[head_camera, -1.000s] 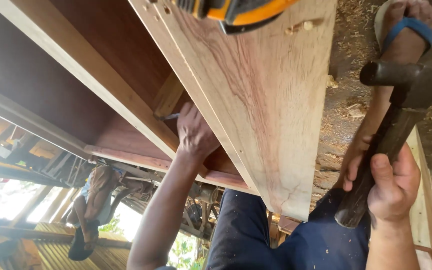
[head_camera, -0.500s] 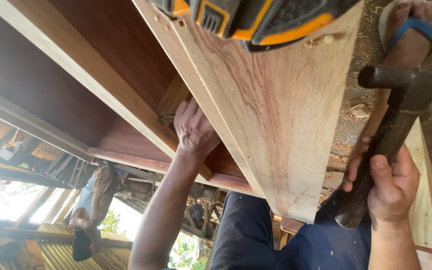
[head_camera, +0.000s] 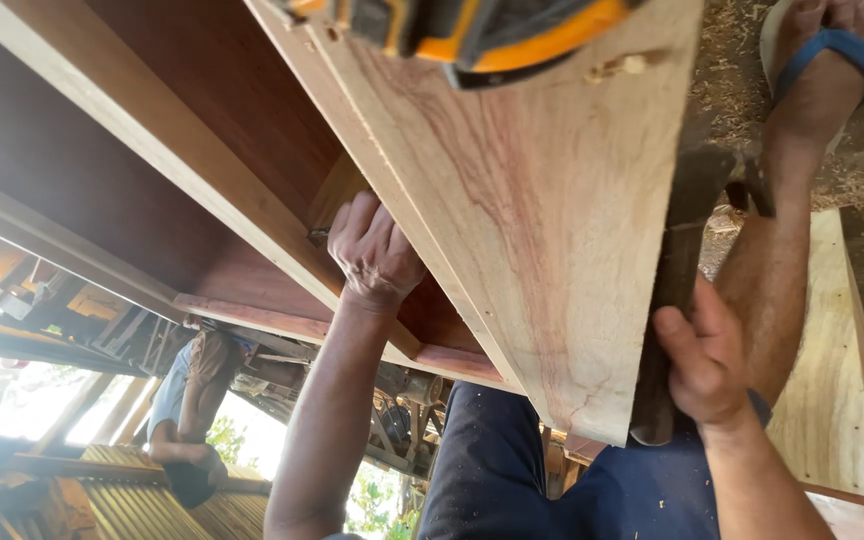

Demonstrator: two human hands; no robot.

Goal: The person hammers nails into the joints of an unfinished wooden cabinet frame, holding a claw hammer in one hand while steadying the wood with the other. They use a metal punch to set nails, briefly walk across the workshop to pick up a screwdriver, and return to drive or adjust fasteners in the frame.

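So the big pale wood panel (head_camera: pixel 542 240) with the reddish grain streak is running diagonally through the whole shot, and everything is sitting around it. The right hand (head_camera: pixel 707 360) is wrapping tightly around the dark handle of a hammer (head_camera: pixel 677 290), just beside the panel's right edge, with the hammer's head up near the panel's upper right part. The left hand (head_camera: pixel 372 250) is pressing up on the other side of the panel, fingers curling in against the brown cabinet interior (head_camera: pixel 192 120) right where the panel's edge is meeting it; can't tell if it's actually gripping anything in there. A yellow and black power tool (head_camera: pixel 482 35) is sitting against the panel's top end, mostly cut off. To the right of the panel, a foot in a blue-strapped sandal (head_camera: pixel 832 60) is resting over sawdust-covered ground. Below the panel's lower tip, dark blue trousers (head_camera: pixel 512 470) are showing.
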